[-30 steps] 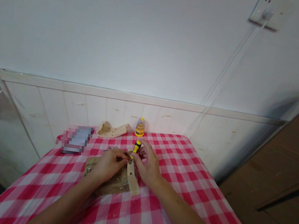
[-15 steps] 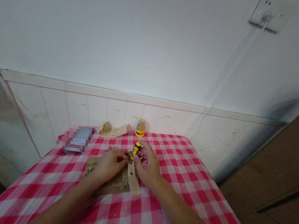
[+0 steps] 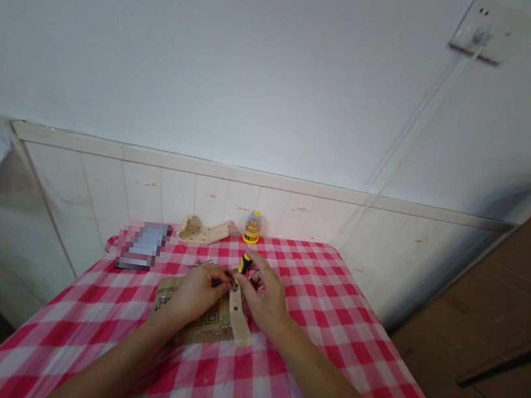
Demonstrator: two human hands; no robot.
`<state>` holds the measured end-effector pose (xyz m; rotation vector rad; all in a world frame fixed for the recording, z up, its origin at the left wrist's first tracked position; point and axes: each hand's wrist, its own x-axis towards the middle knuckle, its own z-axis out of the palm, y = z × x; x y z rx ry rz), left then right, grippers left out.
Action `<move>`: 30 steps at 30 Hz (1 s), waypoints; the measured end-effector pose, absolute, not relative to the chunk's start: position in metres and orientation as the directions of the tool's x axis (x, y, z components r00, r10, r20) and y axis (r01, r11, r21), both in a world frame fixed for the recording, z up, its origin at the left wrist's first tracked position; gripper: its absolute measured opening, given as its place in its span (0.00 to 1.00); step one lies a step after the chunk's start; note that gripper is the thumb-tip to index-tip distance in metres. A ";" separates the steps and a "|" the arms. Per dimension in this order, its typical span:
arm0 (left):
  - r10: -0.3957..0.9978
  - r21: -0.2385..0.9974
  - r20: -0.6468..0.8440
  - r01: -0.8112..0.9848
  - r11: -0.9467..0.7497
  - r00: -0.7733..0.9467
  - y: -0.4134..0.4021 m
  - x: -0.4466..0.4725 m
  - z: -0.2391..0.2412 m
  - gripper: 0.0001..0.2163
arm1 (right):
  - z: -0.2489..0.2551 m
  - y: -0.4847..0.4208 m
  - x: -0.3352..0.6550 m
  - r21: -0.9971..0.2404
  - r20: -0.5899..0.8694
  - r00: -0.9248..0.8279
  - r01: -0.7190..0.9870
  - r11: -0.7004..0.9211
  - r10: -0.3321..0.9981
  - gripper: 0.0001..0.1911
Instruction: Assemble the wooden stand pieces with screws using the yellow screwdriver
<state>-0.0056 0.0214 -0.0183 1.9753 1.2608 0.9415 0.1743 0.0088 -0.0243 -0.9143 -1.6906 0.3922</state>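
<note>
My right hand (image 3: 265,296) is closed around a yellow and black screwdriver (image 3: 243,265), which stands nearly upright with its tip down on a pale wooden strip (image 3: 239,318). My left hand (image 3: 197,293) pinches something small at the screwdriver's tip; I cannot make out what it is. The strip lies across a brown patterned wooden board (image 3: 201,322) on the red and white checked tablecloth (image 3: 309,310). A few small metal parts (image 3: 201,262) lie just beyond my left hand.
A curved wooden piece (image 3: 204,231) and a yellow jar of screwdriver bits (image 3: 252,227) stand at the table's far edge by the white panelled wall. A blurred-out dark object (image 3: 143,246) lies at the far left. A brown cardboard surface (image 3: 516,313) rises on the right.
Both hands stay at the same spot on the strip with the screwdriver upright. The view has shifted slightly, nothing else has moved.
</note>
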 end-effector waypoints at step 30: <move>0.924 0.756 0.245 0.539 -0.371 0.292 0.019 -0.006 -0.017 0.10 | -0.020 0.002 0.175 -0.644 0.655 -0.160 0.392 0.656 0.739 0.27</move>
